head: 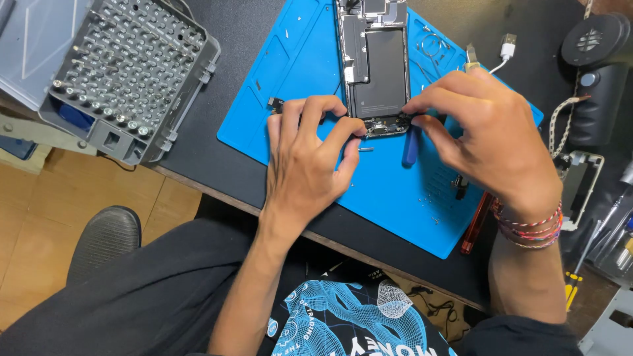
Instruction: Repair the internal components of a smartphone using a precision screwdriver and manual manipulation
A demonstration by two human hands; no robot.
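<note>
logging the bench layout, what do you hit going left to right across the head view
grey screwdriver bit case → left hand → opened phone → blue pry tool → right hand → black handheld tool

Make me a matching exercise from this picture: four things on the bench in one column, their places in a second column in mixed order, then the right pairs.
Things:
1. opened phone
2. bit tray
3. blue pry tool
4. white plug

Places:
A. off the blue mat, at the bench's far left
B. on the mat, just below the phone's near end
C. off the mat's far right corner
D. on the mat, its near end between the left hand and right hand

Pairs: 1-D, 2-A, 3-B, 4-C
</note>
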